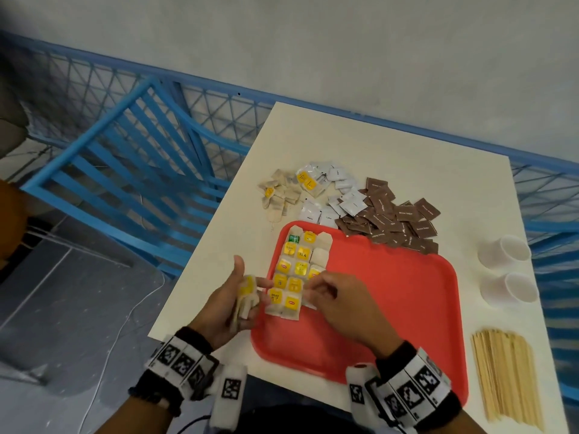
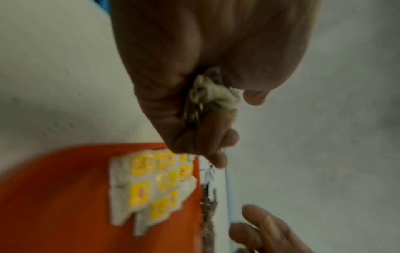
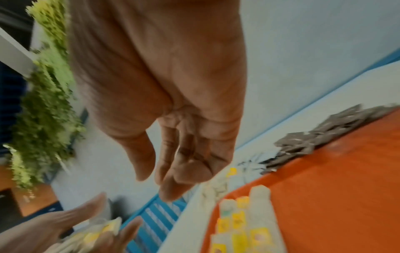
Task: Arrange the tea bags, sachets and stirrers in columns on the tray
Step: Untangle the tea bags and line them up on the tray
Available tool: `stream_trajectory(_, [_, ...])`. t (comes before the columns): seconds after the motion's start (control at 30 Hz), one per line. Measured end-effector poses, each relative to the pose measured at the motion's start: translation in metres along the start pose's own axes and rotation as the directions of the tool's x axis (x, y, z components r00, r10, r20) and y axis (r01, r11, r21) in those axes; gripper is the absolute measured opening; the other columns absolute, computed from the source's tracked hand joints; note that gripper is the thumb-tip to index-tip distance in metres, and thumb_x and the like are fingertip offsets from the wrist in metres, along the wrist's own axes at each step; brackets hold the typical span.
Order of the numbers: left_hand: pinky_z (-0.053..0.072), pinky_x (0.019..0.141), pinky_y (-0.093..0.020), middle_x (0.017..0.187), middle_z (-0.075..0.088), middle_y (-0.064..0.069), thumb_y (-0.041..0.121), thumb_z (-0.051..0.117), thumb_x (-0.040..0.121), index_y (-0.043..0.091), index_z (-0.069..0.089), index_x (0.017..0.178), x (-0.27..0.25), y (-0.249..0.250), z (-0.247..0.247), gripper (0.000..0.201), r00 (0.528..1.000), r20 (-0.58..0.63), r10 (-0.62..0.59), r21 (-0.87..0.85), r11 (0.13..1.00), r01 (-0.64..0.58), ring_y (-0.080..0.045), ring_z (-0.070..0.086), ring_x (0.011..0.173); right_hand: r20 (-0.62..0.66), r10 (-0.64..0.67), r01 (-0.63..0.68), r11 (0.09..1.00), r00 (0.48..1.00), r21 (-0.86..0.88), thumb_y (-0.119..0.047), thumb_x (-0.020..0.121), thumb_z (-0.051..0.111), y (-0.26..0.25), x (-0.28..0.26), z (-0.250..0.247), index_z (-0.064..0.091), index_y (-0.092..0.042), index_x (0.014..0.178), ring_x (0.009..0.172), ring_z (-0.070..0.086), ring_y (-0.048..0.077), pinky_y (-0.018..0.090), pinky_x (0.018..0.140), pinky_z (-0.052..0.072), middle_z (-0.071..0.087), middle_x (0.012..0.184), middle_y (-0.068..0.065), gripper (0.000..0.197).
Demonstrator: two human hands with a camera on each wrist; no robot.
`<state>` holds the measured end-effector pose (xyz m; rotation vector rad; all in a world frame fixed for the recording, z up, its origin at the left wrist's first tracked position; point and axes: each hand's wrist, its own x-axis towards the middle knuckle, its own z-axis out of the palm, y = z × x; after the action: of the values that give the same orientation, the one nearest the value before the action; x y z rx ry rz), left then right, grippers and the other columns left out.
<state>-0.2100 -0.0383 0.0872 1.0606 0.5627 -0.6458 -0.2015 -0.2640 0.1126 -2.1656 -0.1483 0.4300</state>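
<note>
Tea bags (image 1: 245, 300) clamped in my left grip (image 1: 230, 303) at tray (image 1: 407, 296) 9 o'clock; right grip (image 1: 332, 297) fingers loose, apart, over columns.

Grey wall (image 1: 344, 42); blue lattice railing (image 1: 219, 111); blue slatted chair (image 1: 131, 170); white table (image 1: 391, 158); grey floor (image 1: 62, 292).

"TEA" on yellow tea bag tag (image 1: 303, 254) on tray (image 1: 407, 308).
</note>
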Motion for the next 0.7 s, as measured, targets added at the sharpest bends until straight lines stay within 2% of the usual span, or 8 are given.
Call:
stream_trajectory(0.07, [0.030,0.035,-0.014,0.070,0.061,-0.013,0.077,0.030,0.084,0.004,0.072,0.096,-0.005,0.010,0.013,0.086,0.984,0.171,-0.039,-0.159,0.985,0.067,-0.014,0.046,0.040,-0.084,-0.065,0.073,0.993,0.994,0.088,-0.016,0.089,0.071,-0.025,0.005,-0.003,0.073,-0.016,0.092,0.063,0.055,-0.001,0.012,0.061,0.042,0.063,0.072,-0.015,0.004])
stream_trajectory(0.2, [0.028,0.033,-0.013,0.071,0.064,-0.016,0.080,0.024,0.082,0.006,0.073,0.091,-0.010,0.019,0.039,0.089,0.942,0.335,-0.016,-0.110,0.992,0.056,-0.016,0.049,0.037,-0.099,-0.222,0.216,0.974,0.970,-0.065,-0.024,0.087,0.074,-0.050,0.010,-0.010,0.070,-0.020,0.094,0.073,0.055,-0.002,0.008,0.068,0.040,0.063,0.090,-0.010,0.009])
stream_trajectory(0.33, [0.022,0.033,-0.013,0.059,0.065,-0.008,0.078,0.007,0.084,0.017,0.078,0.078,-0.012,0.022,0.053,0.094,0.894,0.445,-0.043,0.068,0.998,0.014,-0.010,0.047,0.031,0.016,-0.090,0.092,0.986,0.996,-0.138,-0.037,0.085,0.074,-0.052,0.017,-0.018,0.072,-0.025,0.093,0.072,0.051,-0.009,0.011,0.063,0.033,0.062,0.093,-0.010,0.014])
stream_trajectory(0.4, [0.019,0.034,-0.015,0.064,0.067,-0.007,0.082,0.015,0.080,0.021,0.077,0.081,-0.010,0.019,0.054,0.087,0.880,0.473,-0.041,0.125,0.992,-0.021,-0.008,0.045,0.032,0.076,-0.053,0.061,0.992,0.996,-0.109,-0.035,0.085,0.075,-0.051,0.017,-0.023,0.074,-0.024,0.087,0.067,0.050,-0.007,0.015,0.061,0.032,0.063,0.089,-0.009,0.010])
stream_trajectory(0.47, [0.021,0.035,-0.014,0.067,0.067,-0.007,0.086,0.036,0.076,0.019,0.074,0.089,-0.007,0.015,0.051,0.078,0.876,0.481,-0.012,0.166,0.983,-0.078,-0.007,0.044,0.034,0.077,-0.075,0.076,0.997,0.994,-0.015,-0.028,0.085,0.076,-0.050,0.015,-0.027,0.075,-0.021,0.082,0.062,0.051,-0.002,0.024,0.060,0.040,0.067,0.080,-0.005,0.008])
stream_trajectory(0.57, [0.023,0.036,-0.015,0.071,0.064,-0.007,0.063,0.063,0.085,0.015,0.071,0.097,-0.007,0.012,0.047,0.051,0.870,0.487,0.077,0.220,0.953,-0.207,-0.007,0.041,0.038,-0.059,-0.113,0.121,0.980,0.992,0.160,-0.017,0.088,0.074,-0.049,0.012,-0.038,0.071,-0.015,0.079,0.065,0.058,0.007,0.027,0.062,0.047,0.068,0.072,-0.005,0.009])
stream_trajectory(0.63, [0.027,0.037,-0.017,0.076,0.062,-0.012,0.040,0.061,0.096,0.010,0.069,0.108,-0.008,0.012,0.046,0.033,0.885,0.453,0.106,0.310,0.912,-0.268,-0.010,0.041,0.043,-0.128,-0.153,0.178,0.958,0.980,0.224,-0.015,0.089,0.072,-0.050,0.009,-0.048,0.068,-0.014,0.081,0.071,0.063,0.017,0.031,0.065,0.049,0.068,0.075,-0.004,0.009])
stream_trajectory(0.7, [0.037,0.042,-0.022,0.074,0.064,-0.006,0.022,0.060,0.098,0.003,0.068,0.104,-0.001,0.006,0.043,0.021,0.922,0.360,0.138,0.484,0.818,-0.312,-0.011,0.046,0.047,-0.192,-0.207,0.250,0.938,0.959,0.239,-0.014,0.089,0.072,-0.053,0.007,-0.058,0.068,-0.015,0.085,0.073,0.063,0.020,0.036,0.066,0.049,0.068,0.079,-0.003,0.006])
